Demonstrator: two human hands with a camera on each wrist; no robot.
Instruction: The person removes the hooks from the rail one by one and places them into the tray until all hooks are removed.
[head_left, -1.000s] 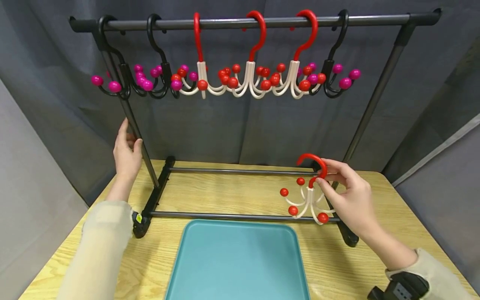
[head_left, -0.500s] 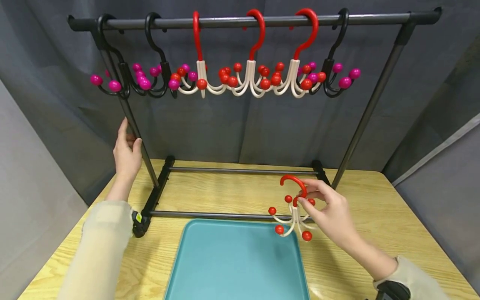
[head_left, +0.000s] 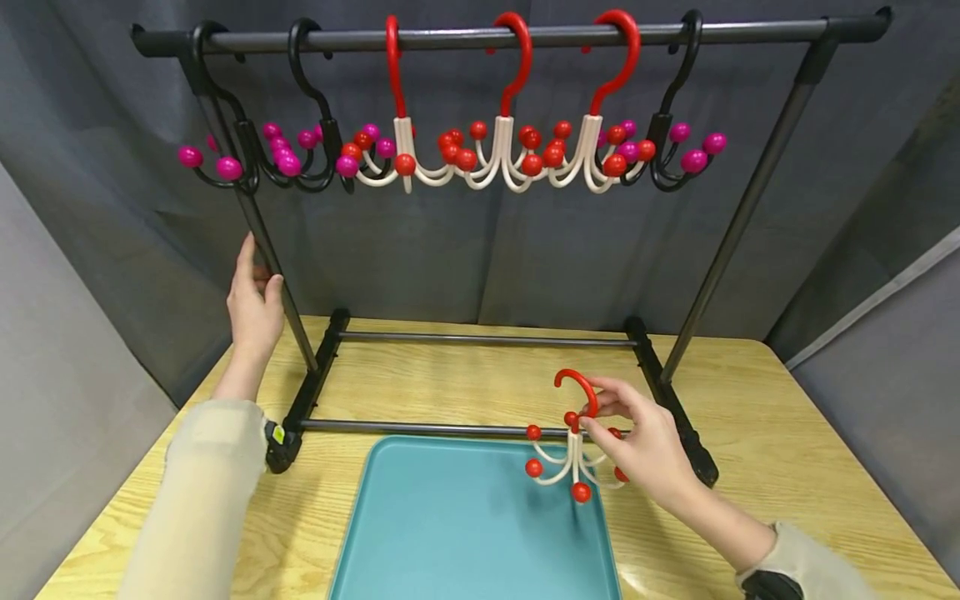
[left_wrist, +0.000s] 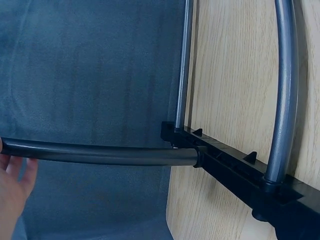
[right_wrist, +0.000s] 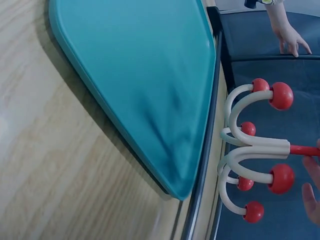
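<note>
My left hand grips the left upright of a dark metal rack, thumb on the near side and other fingers behind it. In the left wrist view only part of that hand shows, at the left edge. My right hand pinches a multi-arm hook hanger low on its red hook. Its white arms end in red balls and hang over the back right corner of the turquoise tray. From the right wrist view, the hanger appears sideways, stem toward the fingertips, with the tray beyond it.
On the rack's top bar hang several hangers: black ones with pink balls, such as the right one, and red-and-white ones, such as the middle one. A lower front bar runs behind the tray. Grey cloth stands behind.
My right hand has carried the hanger left, down and toward me, from near the right upright to over the tray's back right corner. My left hand has stayed on the upright.
</note>
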